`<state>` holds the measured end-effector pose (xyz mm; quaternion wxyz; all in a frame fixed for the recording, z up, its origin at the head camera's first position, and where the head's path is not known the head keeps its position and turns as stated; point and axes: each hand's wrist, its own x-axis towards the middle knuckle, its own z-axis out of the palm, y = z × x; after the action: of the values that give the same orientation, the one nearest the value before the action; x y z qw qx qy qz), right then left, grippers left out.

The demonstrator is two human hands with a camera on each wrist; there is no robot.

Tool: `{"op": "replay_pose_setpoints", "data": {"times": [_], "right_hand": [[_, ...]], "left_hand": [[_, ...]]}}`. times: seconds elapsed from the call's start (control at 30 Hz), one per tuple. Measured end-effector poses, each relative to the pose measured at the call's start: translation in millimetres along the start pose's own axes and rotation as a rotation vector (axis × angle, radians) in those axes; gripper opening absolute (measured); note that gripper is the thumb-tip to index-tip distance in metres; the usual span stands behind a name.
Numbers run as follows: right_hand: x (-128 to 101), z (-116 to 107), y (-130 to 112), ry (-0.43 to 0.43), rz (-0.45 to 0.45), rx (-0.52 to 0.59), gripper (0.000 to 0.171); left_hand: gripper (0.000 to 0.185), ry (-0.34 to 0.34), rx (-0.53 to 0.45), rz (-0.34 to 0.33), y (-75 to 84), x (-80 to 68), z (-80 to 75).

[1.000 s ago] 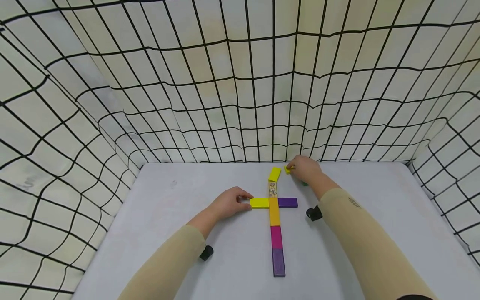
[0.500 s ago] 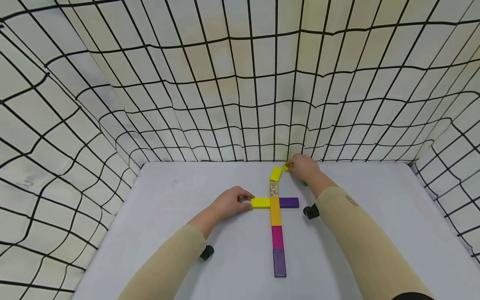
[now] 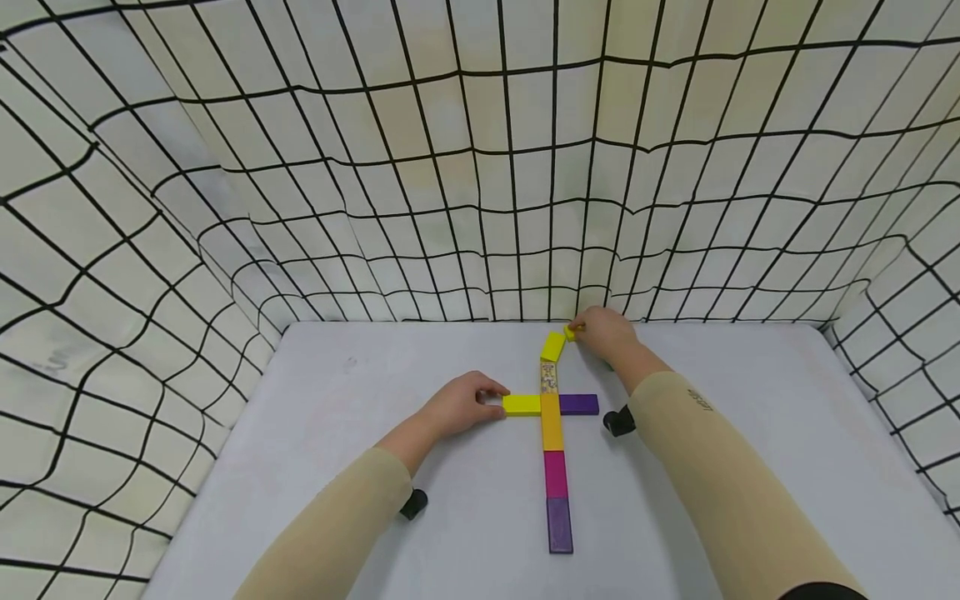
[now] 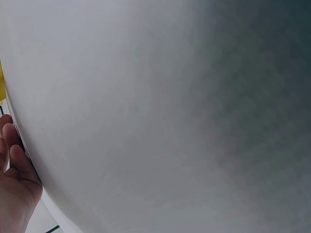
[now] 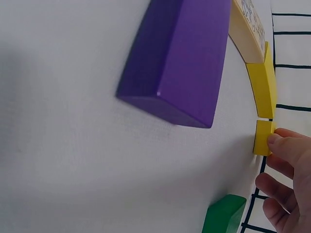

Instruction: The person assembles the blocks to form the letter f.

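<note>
Left hand: the left hand lies low on the table, left of frame centre, fingers loosely curled with the tips against the free end of the yellow crossbar block. It looks like a steadying touch that keeps the bar butted to the column; whether it actually pinches the block I cannot tell. The left wrist view shows only bare table and part of the palm at its lower left edge.

Cross of blocks: at the centre, a column runs up the frame: dark purple block lowest, then magenta block, orange block and a pale printed block, laid end to end. The purple crossbar block lies to the right of the orange one, so the two bars form a cross.

Angled yellow block: above the printed block, an angled yellow block tilts to the right, bending the line toward the far edge.

Right hand: the right hand, right of centre near the netting, has its fingertips curled onto a small yellow block, holding it just beyond the angled block's end with a narrow gap between them, apparently to line it up.

Green block: a green block lies under that hand, untouched, in the right wrist view's bottom edge.
</note>
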<state>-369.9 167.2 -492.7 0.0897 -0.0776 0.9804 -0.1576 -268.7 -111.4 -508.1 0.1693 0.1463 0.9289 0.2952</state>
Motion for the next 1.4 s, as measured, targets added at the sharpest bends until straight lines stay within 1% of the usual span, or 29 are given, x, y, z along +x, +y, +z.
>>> {"op": "replay_pose_setpoints", "data": {"times": [0.63,0.9,1.17,1.4], "right_hand": [[-2,-4,-6,-0.001,0.014,-0.004,0.027],[-2,-4,-2,0.012,-0.019,-0.021,0.027],[-8,-14,2,0.018,-0.005,0.01,0.029],[-19,-25,10,0.021,-0.052,0.02,0.032]], "left_hand": [[0.034,-0.008,0.002,0.011,2.8,-0.2,-1.9],[0.034,-0.005,-0.001,0.006,0.9,0.9,-0.9],[0.034,-0.012,-0.001,-0.004,3.0,1.5,-1.3],[0.034,-0.005,-0.006,-0.001,-0.4,3.5,1.2]]}}
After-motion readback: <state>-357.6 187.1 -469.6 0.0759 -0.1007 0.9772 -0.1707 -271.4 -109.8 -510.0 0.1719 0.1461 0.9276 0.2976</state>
